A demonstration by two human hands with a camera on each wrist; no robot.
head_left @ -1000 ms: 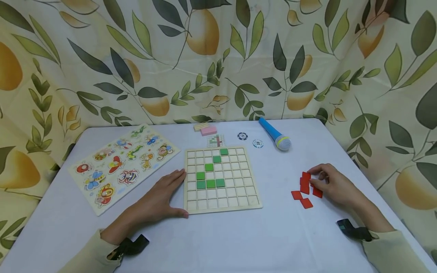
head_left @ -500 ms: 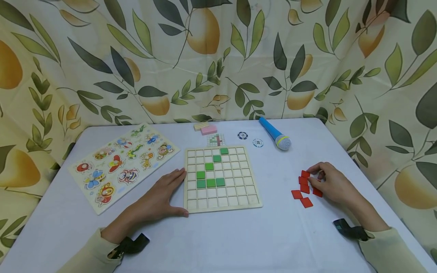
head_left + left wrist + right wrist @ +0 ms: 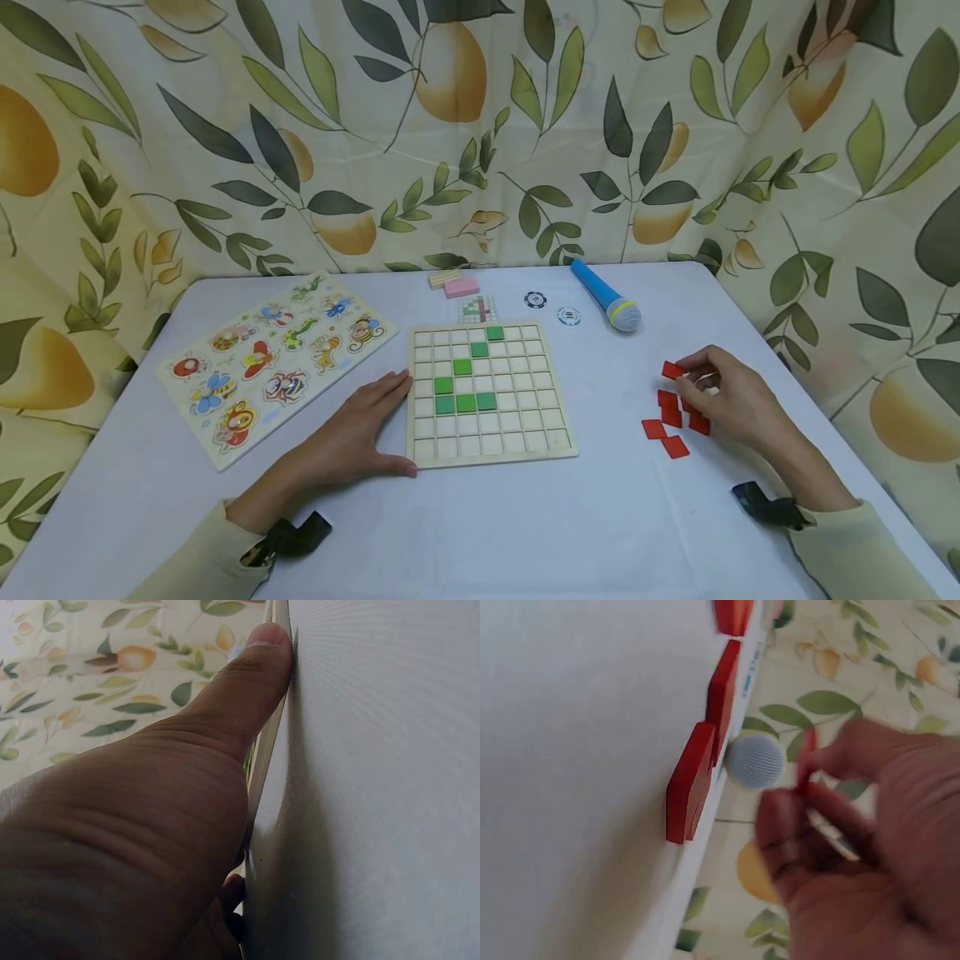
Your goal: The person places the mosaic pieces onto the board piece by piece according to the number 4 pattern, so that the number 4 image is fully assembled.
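Observation:
A wooden grid board point(image 3: 495, 461) lies on the white table with several green tiles point(image 3: 466, 403) in its squares. My left hand point(image 3: 341, 446) rests at the board's left side, fingers extended and thumb by the near corner; in the left wrist view the thumb point(image 3: 247, 675) touches the board's edge. At the right, my right hand point(image 3: 735, 404) pinches a red square tile point(image 3: 671, 370) between thumb and fingers. The right wrist view shows that tile point(image 3: 806, 761) held above the table. Several loose red tiles point(image 3: 675, 447) lie below the hand, some partly hidden by it.
A board with insect pictures point(image 3: 273, 417) lies at the left. Behind the grid are a small patterned grid card point(image 3: 477, 309), a pink block point(image 3: 461, 287), a pale yellow block point(image 3: 444, 278), two chips point(image 3: 536, 300) and a blue microphone point(image 3: 600, 292). Leaf-printed cloth point(image 3: 480, 167) surrounds the table.
My right hand has lifted a red tile off the top of the cluster and moved slightly up and away from the others. The left hand stays at the board.

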